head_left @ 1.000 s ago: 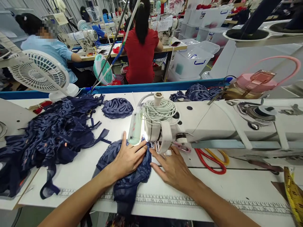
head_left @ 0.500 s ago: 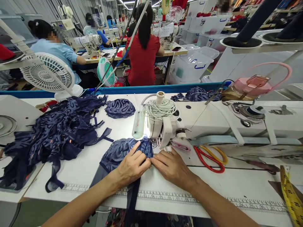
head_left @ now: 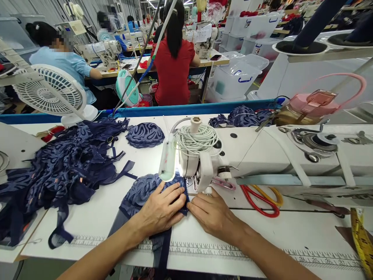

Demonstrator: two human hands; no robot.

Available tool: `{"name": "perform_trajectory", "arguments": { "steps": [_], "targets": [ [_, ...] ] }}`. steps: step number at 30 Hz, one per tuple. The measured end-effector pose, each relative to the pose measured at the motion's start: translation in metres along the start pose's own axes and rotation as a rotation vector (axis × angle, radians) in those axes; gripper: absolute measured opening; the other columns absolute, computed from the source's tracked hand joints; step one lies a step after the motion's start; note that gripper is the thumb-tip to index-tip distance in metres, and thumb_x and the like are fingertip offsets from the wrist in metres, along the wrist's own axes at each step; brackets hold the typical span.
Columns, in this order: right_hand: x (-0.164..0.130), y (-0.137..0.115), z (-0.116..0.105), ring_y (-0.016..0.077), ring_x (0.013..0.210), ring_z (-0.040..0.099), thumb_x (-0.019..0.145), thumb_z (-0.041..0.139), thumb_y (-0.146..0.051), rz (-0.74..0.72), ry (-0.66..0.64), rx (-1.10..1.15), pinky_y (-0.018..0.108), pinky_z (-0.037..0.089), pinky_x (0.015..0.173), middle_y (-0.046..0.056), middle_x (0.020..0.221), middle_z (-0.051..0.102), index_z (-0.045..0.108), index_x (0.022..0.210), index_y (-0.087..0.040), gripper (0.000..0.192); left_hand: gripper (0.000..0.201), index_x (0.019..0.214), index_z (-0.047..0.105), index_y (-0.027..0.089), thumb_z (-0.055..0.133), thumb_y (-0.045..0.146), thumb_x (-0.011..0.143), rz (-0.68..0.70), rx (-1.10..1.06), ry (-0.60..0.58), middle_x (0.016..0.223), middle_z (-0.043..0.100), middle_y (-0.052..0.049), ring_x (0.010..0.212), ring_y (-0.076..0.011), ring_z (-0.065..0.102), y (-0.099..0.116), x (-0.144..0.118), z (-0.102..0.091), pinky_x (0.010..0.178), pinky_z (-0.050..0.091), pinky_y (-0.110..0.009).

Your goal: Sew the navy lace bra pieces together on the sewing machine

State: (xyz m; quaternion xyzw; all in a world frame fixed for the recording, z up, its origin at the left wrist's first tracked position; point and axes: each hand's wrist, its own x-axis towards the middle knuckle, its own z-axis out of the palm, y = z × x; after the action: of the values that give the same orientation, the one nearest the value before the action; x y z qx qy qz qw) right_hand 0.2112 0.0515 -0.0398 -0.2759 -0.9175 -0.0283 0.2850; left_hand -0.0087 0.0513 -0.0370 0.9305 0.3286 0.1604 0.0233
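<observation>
Navy cloth (head_left: 140, 191): pressing it down under part-spread left hand (head_left: 164, 206), flat on top; meeting its right edge with bent-fingered right hand (head_left: 212, 212), cannot tell if gripping. Counting one lace piece (head_left: 145, 135) beyond, one pink-topped bottle (head_left: 313, 103).

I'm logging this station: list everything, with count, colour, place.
lace piece: 1, navy, front centre
lace cup: 1, navy, behind it
fabric piles: 2, navy, left, rear
machines: several, white, right, back
handles: 2, red, orange, mid-right
bottle: 1, pink-topped, right
tape: 1, yellow, right edge
fans: several, white and green, left
cones: 2, navy, top right
bins: many, clear, back
people: several, blue or red, back
left hand: 1, bare, on lace piece
right hand: 1, bare, at its edge
</observation>
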Motion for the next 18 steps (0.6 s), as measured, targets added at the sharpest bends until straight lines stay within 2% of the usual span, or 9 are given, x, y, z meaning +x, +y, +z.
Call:
{"name": "perform_trajectory", "arguments": {
  "steps": [4, 9, 11, 18],
  "targets": [
    [0.0, -0.001, 0.0004, 0.0124, 0.063, 0.044, 0.093, 0.045, -0.003, -0.032, 0.031, -0.032, 0.031, 0.03, 0.072, -0.002, 0.064, 0.053, 0.062, 0.085, -0.014, 0.022, 0.04, 0.128, 0.053, 0.012, 0.051, 0.024, 0.09, 0.005, -0.014, 0.019, 0.118, 0.067, -0.013, 0.117, -0.028, 0.058, -0.0026, 0.0007, 0.0013, 0.103, 0.041, -0.048],
    [-0.0035, 0.0028, 0.0022, 0.0122, 0.061, 0.045, 0.096, 0.041, -0.008, 0.106, -0.084, 0.149, 0.031, 0.031, 0.069, -0.001, 0.068, 0.055, 0.06, 0.081, -0.016, 0.026, 0.035, 0.125, 0.056, 0.013, 0.051, 0.025, 0.092, 0.03, -0.051, 0.023, 0.125, 0.065, -0.013, 0.124, -0.0281, 0.055, -0.0054, 0.0004, -0.0024, 0.105, 0.039, -0.047],
    [-0.0039, 0.0041, 0.0011, 0.0126, 0.061, 0.046, 0.096, 0.041, -0.01, 0.117, -0.109, 0.198, 0.031, 0.032, 0.069, 0.0, 0.07, 0.057, 0.061, 0.084, -0.016, 0.024, 0.035, 0.124, 0.056, 0.013, 0.052, 0.026, 0.092, 0.018, -0.052, 0.016, 0.124, 0.066, -0.013, 0.122, -0.0279, 0.056, -0.0055, -0.0008, -0.0045, 0.107, 0.036, -0.049],
    [-0.002, 0.0014, -0.0055, 0.0134, 0.058, 0.049, 0.095, 0.04, -0.01, 0.121, -0.105, 0.169, 0.033, 0.036, 0.071, 0.0, 0.068, 0.058, 0.064, 0.093, -0.016, 0.025, 0.034, 0.122, 0.057, 0.013, 0.054, 0.025, 0.09, -0.016, -0.088, 0.005, 0.125, 0.065, -0.011, 0.119, -0.0264, 0.057, -0.0074, -0.0049, -0.0041, 0.106, 0.037, -0.048]
  ]
}}
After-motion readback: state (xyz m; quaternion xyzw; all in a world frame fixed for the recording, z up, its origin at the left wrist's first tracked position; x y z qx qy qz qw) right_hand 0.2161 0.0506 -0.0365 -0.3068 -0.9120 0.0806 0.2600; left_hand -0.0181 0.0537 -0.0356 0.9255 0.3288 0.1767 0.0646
